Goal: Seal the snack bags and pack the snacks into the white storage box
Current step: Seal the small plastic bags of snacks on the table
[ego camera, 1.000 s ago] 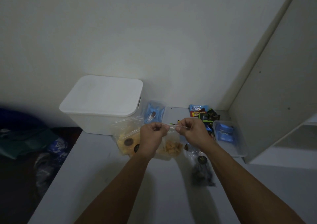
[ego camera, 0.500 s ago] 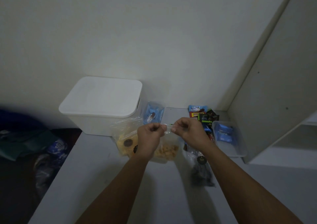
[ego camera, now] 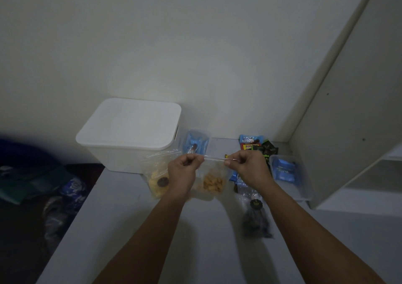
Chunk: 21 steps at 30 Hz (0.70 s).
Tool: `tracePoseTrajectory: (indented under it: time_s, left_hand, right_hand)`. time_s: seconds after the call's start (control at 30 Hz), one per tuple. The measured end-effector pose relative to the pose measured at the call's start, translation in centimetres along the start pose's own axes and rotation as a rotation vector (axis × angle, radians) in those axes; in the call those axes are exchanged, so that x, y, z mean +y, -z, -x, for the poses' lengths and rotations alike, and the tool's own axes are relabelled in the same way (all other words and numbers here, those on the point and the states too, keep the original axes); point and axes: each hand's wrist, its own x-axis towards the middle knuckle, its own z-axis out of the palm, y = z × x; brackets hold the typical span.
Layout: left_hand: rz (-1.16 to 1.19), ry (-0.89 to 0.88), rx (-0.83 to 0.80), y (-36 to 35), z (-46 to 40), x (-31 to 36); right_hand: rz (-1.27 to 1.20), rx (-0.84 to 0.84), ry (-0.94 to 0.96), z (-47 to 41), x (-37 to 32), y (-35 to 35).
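A clear zip bag of orange crackers (ego camera: 212,182) hangs above the table, held up by its top strip. My left hand (ego camera: 182,170) pinches the strip's left end and my right hand (ego camera: 248,166) pinches the right end. Behind my left hand lies another clear bag with yellow cookies (ego camera: 157,180). The white storage box (ego camera: 128,131) stands at the back left with its lid on. A dark snack bag (ego camera: 255,217) lies on the table under my right forearm.
A small bag of blue wrapped snacks (ego camera: 195,143) leans by the box. Loose wrapped candies (ego camera: 254,145) lie at the back. A clear tray (ego camera: 289,177) with blue packets sits at the right, beside a white cabinet panel (ego camera: 352,118). Dark clutter lies off the table's left edge.
My hands first drew closer together along the bag's top strip, then spread apart again, and the cracker bag stayed hanging between them.
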Motion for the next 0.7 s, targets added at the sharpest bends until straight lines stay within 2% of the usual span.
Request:
tracePoseTrajectory:
  time_s: [0.23, 0.4, 0.57, 0.7]
  left_hand:
    - [-0.111, 0.007, 0.220, -0.6, 0.6, -0.1]
    - [0.022, 0.156, -0.082, -0.9, 0.2, 0.0]
    - [0.113, 0.187, -0.179, -0.9, 0.0, -0.1]
    - [0.129, 0.130, -0.175, -0.9, 0.1, -0.2]
  right_hand:
    - [0.021, 0.109, 0.033, 0.3, 0.3, -0.9]
    - [0.006, 0.158, 0.131, 0.8, 0.5, -1.5]
    - [0.033, 0.214, 0.297, 1.2, 1.1, -1.8]
    - [0.038, 0.119, 0.299, 1.6, 0.8, -1.8]
